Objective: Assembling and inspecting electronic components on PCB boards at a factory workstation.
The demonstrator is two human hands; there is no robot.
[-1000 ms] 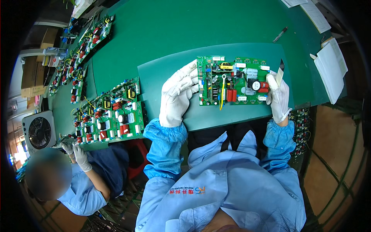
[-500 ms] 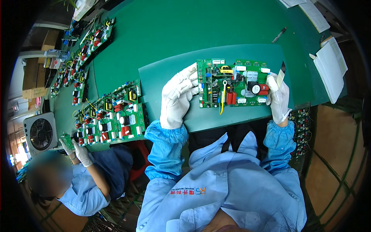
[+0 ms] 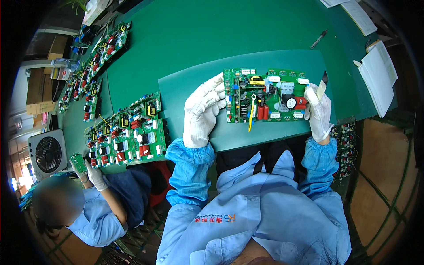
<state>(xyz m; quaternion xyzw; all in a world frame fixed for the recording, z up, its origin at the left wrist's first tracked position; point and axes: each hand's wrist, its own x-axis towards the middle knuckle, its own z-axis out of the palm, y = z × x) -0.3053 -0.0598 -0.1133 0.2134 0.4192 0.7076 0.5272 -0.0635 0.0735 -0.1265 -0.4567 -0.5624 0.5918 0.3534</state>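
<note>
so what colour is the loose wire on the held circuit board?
Yellow wire, over the green circuit board; head view.

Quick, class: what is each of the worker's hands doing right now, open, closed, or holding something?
Left hand: gloved, fingers curled on the left edge of the green circuit board.
Right hand: gloved, gripping the board's right edge.

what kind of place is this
Most likely an electronics assembly workshop: a green anti-static mat on the bench, the circuit board held in gloved hands, and rows of populated boards beside a co-worker in a matching blue smock.
</note>
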